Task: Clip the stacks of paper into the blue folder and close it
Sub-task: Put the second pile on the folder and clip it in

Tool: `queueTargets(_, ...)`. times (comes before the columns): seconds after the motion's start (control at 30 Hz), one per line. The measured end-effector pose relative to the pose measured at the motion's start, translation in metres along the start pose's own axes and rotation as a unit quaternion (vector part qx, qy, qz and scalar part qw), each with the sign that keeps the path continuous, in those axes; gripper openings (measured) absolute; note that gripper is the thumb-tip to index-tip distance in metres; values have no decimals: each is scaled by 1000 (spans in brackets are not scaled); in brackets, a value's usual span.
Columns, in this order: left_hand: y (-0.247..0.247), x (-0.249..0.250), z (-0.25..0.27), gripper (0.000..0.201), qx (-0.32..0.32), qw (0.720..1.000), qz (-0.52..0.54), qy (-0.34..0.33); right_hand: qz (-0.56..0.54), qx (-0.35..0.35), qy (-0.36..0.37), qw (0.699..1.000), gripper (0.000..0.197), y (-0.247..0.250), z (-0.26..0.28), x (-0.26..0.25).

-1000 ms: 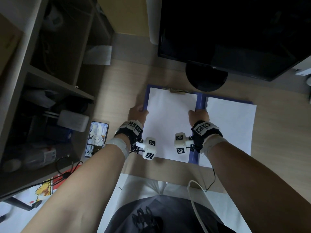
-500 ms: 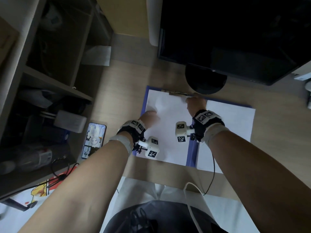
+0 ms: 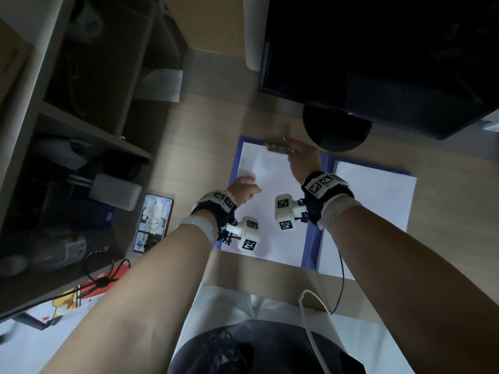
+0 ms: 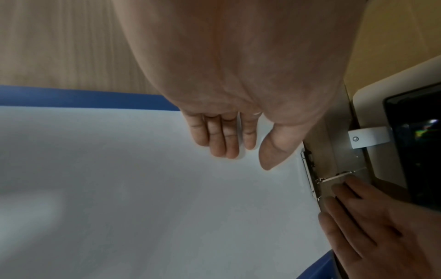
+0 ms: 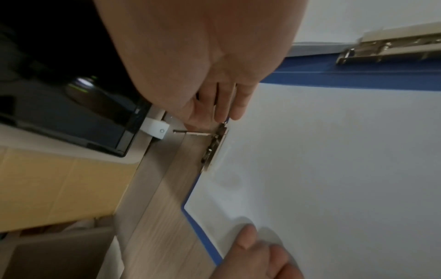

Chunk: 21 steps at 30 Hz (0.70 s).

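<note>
The blue folder [image 3: 313,238] lies open on the desk with a white paper stack [image 3: 272,211] on its left half and another stack [image 3: 375,201] on its right half. A metal clip [image 3: 276,150] sits at the top edge of the left stack, its lever [image 5: 193,133] sticking out past the folder. My right hand [image 3: 301,157] reaches to that clip, its fingertips [image 4: 350,181] straight and touching the lever. My left hand [image 3: 244,188] rests on the left stack near its left edge, fingers [image 4: 222,137] loosely bent, holding nothing. A second clip [image 5: 391,47] lies along the spine.
A dark monitor [image 3: 378,49] on a round black base [image 3: 336,130] stands just behind the folder. A phone [image 3: 154,222] lies left of it, beside a cluttered shelf unit [image 3: 81,117]. A white cable [image 3: 316,319] hangs over the desk's near edge.
My right hand left the stack's right edge and moved up to the clip at the top. My left hand slid from the left edge onto the sheet.
</note>
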<state>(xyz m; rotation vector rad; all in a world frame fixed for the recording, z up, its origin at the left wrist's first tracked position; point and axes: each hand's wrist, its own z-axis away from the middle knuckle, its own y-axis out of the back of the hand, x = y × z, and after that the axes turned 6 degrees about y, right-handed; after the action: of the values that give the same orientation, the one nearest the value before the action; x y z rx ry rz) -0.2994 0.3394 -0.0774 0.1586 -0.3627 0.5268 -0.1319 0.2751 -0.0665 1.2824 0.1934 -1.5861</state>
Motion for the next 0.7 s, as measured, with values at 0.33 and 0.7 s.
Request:
queueTargets(0.33,1,-1,-1,49,2,1000,13,-20,152,-77,-7,985,74,-13,5,-10)
queueTargets(0.7,7,-7,-6,51,-20,999,16,-30,479,-129,46,867,68,-27,2,-24)
